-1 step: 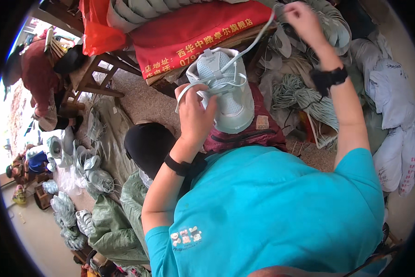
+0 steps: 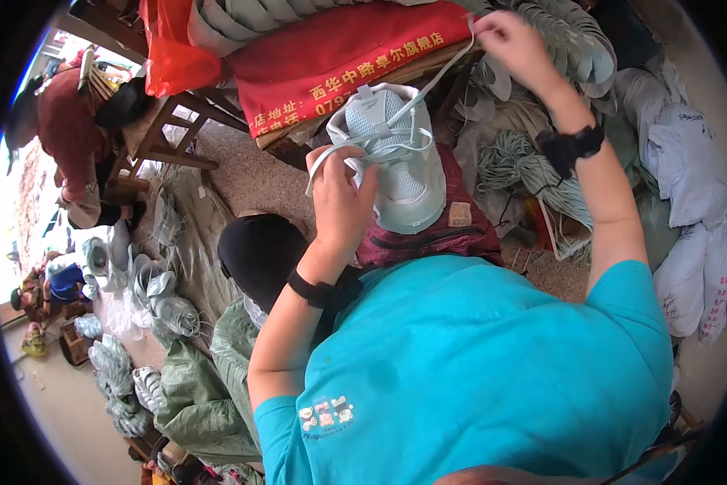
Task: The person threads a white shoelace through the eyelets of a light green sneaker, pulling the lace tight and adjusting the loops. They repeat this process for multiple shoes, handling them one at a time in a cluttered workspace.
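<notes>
A pale mint sneaker (image 2: 412,182) rests on my lap over maroon cloth, its toe toward me. My left hand (image 2: 343,190) is at the shoe's left side, fingers closed on a loop of the flat, pale shoelace (image 2: 440,74). The lace criss-crosses the lower eyelets below the tongue (image 2: 367,113). From the shoe's upper right side, one length runs up to my right hand (image 2: 513,44), raised at the upper right. That hand pinches the lace near its end.
Ahead lies a red printed cloth (image 2: 339,65) on a wooden table, with grey-green shoe parts behind it. Bundled laces (image 2: 521,166) lie at right, beside stuffed white sacks (image 2: 691,162). A wooden stool (image 2: 173,133), a green sack (image 2: 189,392) and a person in maroon (image 2: 68,133) are at left.
My right hand has shifted a little left and down toward the shoe, and the lace it holds spans a shorter distance. The left hand and sneaker stay almost in place.
</notes>
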`<state>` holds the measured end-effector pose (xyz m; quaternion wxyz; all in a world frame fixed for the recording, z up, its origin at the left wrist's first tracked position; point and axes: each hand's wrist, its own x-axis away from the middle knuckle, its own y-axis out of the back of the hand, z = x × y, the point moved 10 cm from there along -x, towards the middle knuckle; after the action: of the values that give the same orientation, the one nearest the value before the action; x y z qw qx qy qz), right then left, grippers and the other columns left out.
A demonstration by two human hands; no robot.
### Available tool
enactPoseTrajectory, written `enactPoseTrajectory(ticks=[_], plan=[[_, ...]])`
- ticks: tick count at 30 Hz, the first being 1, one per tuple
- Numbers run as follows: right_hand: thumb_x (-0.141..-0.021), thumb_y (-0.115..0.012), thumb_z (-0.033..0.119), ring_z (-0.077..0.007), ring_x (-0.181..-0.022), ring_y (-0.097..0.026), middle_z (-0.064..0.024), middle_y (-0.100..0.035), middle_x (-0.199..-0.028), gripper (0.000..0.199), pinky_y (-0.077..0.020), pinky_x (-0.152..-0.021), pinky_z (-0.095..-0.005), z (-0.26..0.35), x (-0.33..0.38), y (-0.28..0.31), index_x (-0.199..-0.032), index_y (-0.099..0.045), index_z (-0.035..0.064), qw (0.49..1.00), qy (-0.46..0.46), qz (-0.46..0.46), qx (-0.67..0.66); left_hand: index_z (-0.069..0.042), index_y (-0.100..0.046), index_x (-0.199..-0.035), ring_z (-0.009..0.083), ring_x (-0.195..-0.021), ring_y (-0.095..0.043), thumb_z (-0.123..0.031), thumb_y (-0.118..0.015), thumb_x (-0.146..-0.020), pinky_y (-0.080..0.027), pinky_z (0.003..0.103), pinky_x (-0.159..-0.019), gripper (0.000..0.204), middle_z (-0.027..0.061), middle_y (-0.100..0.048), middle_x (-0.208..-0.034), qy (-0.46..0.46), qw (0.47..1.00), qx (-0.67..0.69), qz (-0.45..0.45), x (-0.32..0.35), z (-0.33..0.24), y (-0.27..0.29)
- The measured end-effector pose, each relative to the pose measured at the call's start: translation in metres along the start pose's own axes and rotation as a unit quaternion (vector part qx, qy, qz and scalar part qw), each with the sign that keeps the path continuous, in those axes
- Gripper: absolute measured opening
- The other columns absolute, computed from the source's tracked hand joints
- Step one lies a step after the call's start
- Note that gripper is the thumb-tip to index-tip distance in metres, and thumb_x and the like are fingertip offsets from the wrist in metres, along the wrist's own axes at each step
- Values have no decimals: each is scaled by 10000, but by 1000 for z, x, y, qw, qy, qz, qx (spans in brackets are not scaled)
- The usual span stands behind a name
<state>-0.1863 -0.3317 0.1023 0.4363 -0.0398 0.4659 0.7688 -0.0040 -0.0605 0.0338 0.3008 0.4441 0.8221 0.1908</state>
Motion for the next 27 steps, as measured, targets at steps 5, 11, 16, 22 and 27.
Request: enactPoseTrajectory(ticks=[5,11,16,22,27], plan=[[-834,-677,132,-194,-832,-554,-68,-518,-909,162,-461,-739,-317,124,46,-80,-938,-598,36,964,98,238,-60,-41,-589,-1014,318,-872,-571,-83,-744,-748,-492,377,-676,311,176,-524,-1038,-71,997,-17,-31,-4,-15,5],[-818,-682,135,-217,-832,-549,-79,-477,-888,176,-452,-719,-333,121,64,-94,-930,-593,31,959,142,246,-3,-79,-629,-932,283,-791,-563,-89,-737,-753,-467,395,-678,210,137,-568,-915,-144,981,-115,-65,-14,-41,4],[-837,-658,141,-165,-819,-546,-54,-499,-909,159,-447,-713,-298,115,58,-99,-943,-610,32,934,33,340,-103,-58,-622,-814,246,-724,-560,-129,-719,-778,-445,350,-630,126,76,-548,-793,-141,985,-87,-52,-14,-32,6],[-839,-669,175,-181,-807,-567,-48,-538,-984,216,-473,-726,-311,119,41,-96,-1009,-624,50,971,80,226,-25,-19,-644,-758,175,-658,-510,-184,-733,-817,-428,313,-594,196,72,-519,-746,29,981,141,129,-7,-9,-8],[-833,-623,125,-279,-804,-606,-112,-576,-931,134,-490,-699,-378,132,45,-115,-897,-555,28,958,151,235,56,-28,-604,-832,185,-660,-508,-133,-758,-785,-447,326,-601,192,87,-505,-861,32,999,-20,-36,-19,12,31]])
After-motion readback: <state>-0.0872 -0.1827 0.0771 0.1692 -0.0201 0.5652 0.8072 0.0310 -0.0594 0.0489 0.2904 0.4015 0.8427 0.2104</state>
